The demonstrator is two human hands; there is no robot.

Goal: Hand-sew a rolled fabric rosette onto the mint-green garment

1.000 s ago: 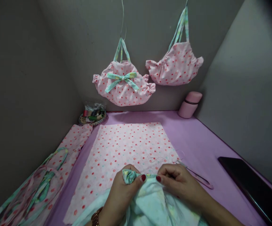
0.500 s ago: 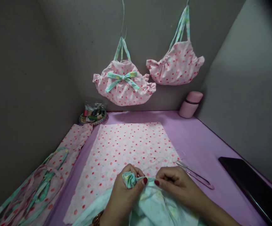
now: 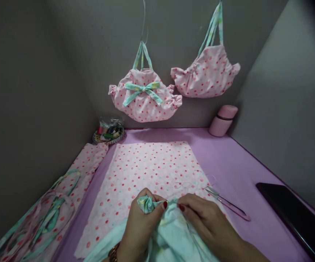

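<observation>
Mint-green fabric with pale yellow patches hangs from both hands, over the near edge of a pink dotted cloth. My left hand is closed on its upper edge, and a gathered bunch of the fabric sticks out between thumb and forefinger. Close by on the right, my right hand pinches the same edge with thumb and fingers. A short puckered stretch shows between the two thumbs. Whether a needle is in the fingers I cannot make out. A loose thread lies on the dotted cloth just beyond.
Pink-handled thread snips lie right of my hands, beside a black phone-like slab. Straps and ties rest on folded dotted cloth at left. A basket of threads and a pink bottle stand behind. Two dotted pieces hang above.
The right hand has turned, with its fingers now reaching further over the fabric edge. The left hand has shifted slightly left, keeping its hold. The view has moved a little.
</observation>
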